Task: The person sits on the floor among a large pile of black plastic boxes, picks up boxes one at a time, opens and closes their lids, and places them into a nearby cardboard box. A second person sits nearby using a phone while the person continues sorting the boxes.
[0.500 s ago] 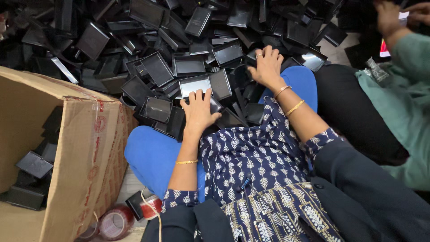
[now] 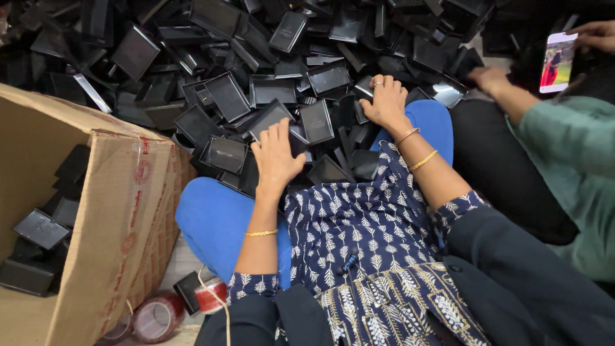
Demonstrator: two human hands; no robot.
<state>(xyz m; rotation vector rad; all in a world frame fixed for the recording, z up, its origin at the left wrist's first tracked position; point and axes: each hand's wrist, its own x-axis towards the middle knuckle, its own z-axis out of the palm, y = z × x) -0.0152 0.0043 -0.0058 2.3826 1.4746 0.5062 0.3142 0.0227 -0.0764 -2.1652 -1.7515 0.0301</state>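
Observation:
A big heap of flat black plastic trays [image 2: 269, 57] fills the floor in front of my crossed legs in blue trousers. My left hand [image 2: 277, 155] lies palm down on the near edge of the heap, fingers spread over a black tray [image 2: 272, 118]. My right hand [image 2: 384, 101] rests further right on other trays, fingers curled over a small black piece; whether it grips it is unclear. Gold bangles sit on both wrists.
An open cardboard box [image 2: 122, 211] lies at my left with several black trays inside. Rolls of tape [image 2: 154, 317] lie by its near corner. At the right sits another person in a green sleeve [image 2: 564, 160], holding a lit phone [image 2: 556, 61].
My hands have barely shifted on the heap. The person at the right has the phone up higher in view.

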